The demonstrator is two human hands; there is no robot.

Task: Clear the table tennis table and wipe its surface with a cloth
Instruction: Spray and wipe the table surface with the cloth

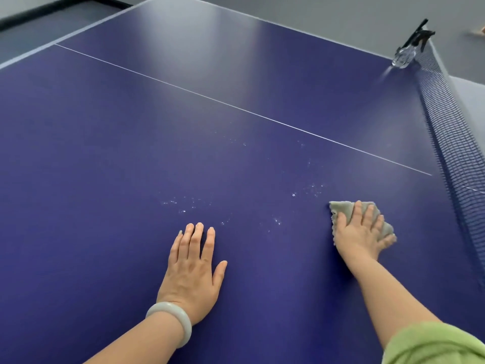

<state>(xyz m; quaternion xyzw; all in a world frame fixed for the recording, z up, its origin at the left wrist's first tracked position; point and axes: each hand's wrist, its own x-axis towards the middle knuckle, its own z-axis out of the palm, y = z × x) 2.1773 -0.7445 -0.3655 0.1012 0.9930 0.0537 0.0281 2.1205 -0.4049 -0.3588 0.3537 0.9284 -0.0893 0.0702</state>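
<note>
Forearms reach in from the near edge over a dark blue table tennis table point(105, 158), the right one in a light green sleeve point(430, 345), the left one bare but for a pale, milky-green stone bangle point(170, 321) at the wrist. The left hand point(193, 261) lies palm down on the bare blue surface, fingers straight and close together, thumb out to the side, holding nothing. To its right and a little farther on, the right hand point(363, 231) presses flat on a crumpled grey cloth point(343, 210), fingers spread over it. The cloth sits on the table under the palm, close to the net, its edges showing at the left and beyond the fingertips. Between and just beyond the two hands, a scatter of small white specks point(277, 222) marks the surface; whether they are droplets or dust cannot be told. Farther out, a thin white centre line point(236, 107) runs across the table from upper left to the net. The dark blue mesh net point(451, 153) stretches along the right side. At its far end, just beside it, a clear plastic bottle with a black top point(405, 53) leans at the table's edge, blurred. Grey floor point(328, 9) lies beyond the table.
</note>
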